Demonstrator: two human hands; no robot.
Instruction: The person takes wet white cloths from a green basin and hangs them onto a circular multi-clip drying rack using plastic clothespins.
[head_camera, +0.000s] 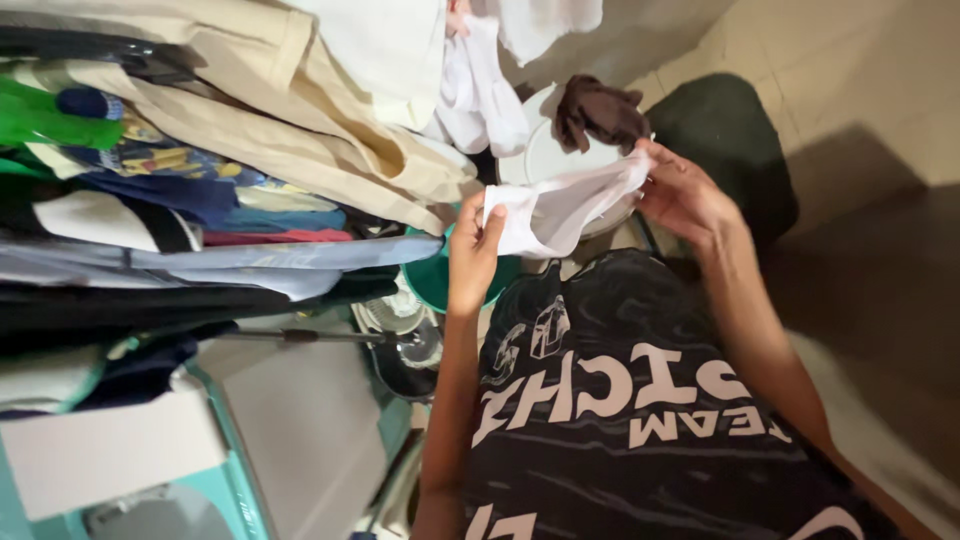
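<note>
The white cloth is thin, crumpled and stretched into a sagging band. It spans between the hands: the left hand pinches its left end, and the right hand grips its right end. A brown cloth lies just above.

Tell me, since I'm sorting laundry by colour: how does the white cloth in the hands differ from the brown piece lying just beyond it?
The white cloth is pale and stretched out between the left hand and right hand; the brown cloth is dark and bunched up. The white one is held in the air, while the brown one rests untouched on a white round surface. The white one also looks larger as spread. Both are small, soft fabric items.
</note>
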